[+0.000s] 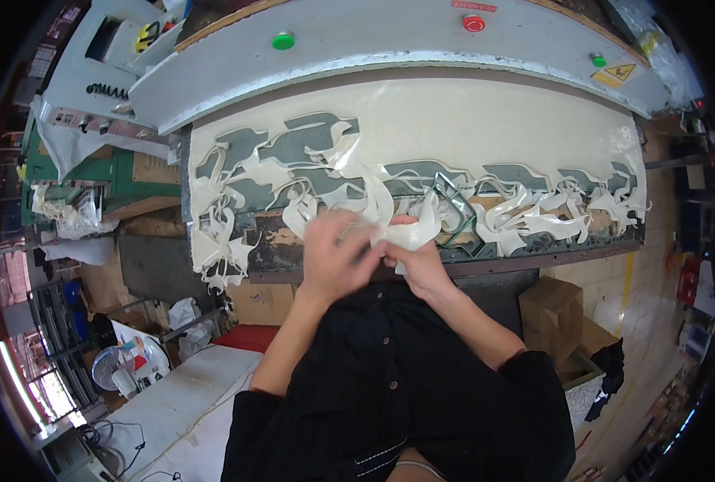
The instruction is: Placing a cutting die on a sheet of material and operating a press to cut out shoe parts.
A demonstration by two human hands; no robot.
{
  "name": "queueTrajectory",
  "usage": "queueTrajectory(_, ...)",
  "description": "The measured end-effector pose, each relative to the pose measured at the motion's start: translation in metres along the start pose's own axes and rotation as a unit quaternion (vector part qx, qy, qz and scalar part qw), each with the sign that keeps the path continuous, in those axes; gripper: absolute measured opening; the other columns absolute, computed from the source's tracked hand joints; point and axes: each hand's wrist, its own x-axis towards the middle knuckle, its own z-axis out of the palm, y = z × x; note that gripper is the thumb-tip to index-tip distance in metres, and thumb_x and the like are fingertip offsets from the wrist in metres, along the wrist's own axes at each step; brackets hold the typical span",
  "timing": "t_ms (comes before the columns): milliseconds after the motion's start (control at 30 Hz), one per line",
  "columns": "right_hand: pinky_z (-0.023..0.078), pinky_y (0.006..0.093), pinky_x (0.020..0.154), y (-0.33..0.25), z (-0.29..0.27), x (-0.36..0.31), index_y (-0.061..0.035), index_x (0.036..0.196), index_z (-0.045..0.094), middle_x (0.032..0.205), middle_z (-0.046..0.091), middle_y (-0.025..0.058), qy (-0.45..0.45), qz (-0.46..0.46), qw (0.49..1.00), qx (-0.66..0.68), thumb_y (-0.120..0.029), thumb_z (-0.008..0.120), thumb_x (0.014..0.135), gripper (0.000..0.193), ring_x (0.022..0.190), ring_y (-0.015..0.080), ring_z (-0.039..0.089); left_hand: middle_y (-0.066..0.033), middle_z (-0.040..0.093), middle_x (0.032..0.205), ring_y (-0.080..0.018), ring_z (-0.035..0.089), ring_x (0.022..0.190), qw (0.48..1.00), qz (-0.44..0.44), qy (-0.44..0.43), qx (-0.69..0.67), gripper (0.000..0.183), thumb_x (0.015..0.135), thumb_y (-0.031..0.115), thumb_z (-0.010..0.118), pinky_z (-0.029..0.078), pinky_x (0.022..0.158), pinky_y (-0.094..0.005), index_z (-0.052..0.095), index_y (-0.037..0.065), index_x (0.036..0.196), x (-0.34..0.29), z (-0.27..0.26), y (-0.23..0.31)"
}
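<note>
Between the fingers of my right hand (423,267) is a curved cream piece of sheet material (418,230), pinched close to my body at the machine's front edge. My left hand (332,255) is beside it, blurred by motion, so its fingers cannot be made out clearly. Behind the held piece, a green-edged metal cutting die (457,215) lies tilted on the work surface. A large cream sheet (494,120) covers the bed, with several shaped cut-outs along its near side. Curled strips of scrap (526,218) hang around these openings.
Across the back runs the grey machine beam (373,44), with a green button (283,41) and a red button (474,23). A cardboard box (552,313) stands at the lower right. At lower left are a white table (205,394) and a fan (116,369).
</note>
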Motion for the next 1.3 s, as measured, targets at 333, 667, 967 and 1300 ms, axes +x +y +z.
queueTrajectory(333, 0.047, 0.0252, 0.064, -0.029, 0.011, -0.019, -0.0111, 0.130, 0.055, 0.101, 0.066, 0.0036, 0.023, -0.044, 0.996, -0.078, 0.010, 0.076, 0.093, 0.048, 0.080, 0.0106, 0.061, -0.0040, 0.062, 0.112, -0.0260, 0.061, 0.107, 0.969, 0.060, -0.216, 0.103, 0.040, 0.085, 0.026, 0.085, 0.038, 0.097, -0.0468, 0.073, 0.019, 0.123, 0.009, -0.026, -0.003)
queueTrajectory(667, 0.050, 0.0272, 0.069, -0.020, 0.003, -0.012, -0.0096, 0.145, 0.050, 0.107, 0.067, 0.0074, -0.009, -0.057, 0.991, -0.120, -0.002, 0.067, 0.106, 0.044, 0.082, 0.0114, 0.059, -0.0054, 0.070, 0.110, -0.0263, 0.067, 0.103, 0.977, 0.124, -0.173, 0.008, 0.034, 0.084, 0.007, 0.073, 0.049, 0.094, -0.0439, 0.076, 0.009, 0.117, -0.003, -0.004, 0.004)
queueTrajectory(967, 0.053, 0.0336, 0.077, -0.021, 0.009, -0.025, -0.0097, 0.160, 0.042, 0.120, 0.069, 0.0160, 0.031, 0.109, 0.990, 0.081, -0.041, 0.038, 0.120, 0.051, 0.079, 0.0170, 0.057, -0.0131, 0.077, 0.112, -0.0324, 0.074, 0.100, 0.994, 0.061, 0.092, -0.009, 0.022, 0.085, 0.001, 0.074, 0.056, 0.090, -0.0471, 0.077, 0.000, 0.107, 0.027, 0.027, 0.008)
queueTrajectory(1300, 0.054, 0.0420, 0.106, -0.004, -0.003, -0.023, -0.0119, 0.159, 0.044, 0.144, 0.060, 0.0101, 0.052, 0.164, 0.973, 0.154, -0.053, 0.036, 0.117, 0.059, 0.128, 0.0228, 0.062, -0.0079, 0.079, 0.118, -0.0252, 0.075, 0.117, 0.978, 0.071, -0.180, -0.078, 0.031, 0.080, 0.000, 0.076, 0.051, 0.107, -0.0452, 0.080, 0.006, 0.111, -0.028, 0.025, 0.031)
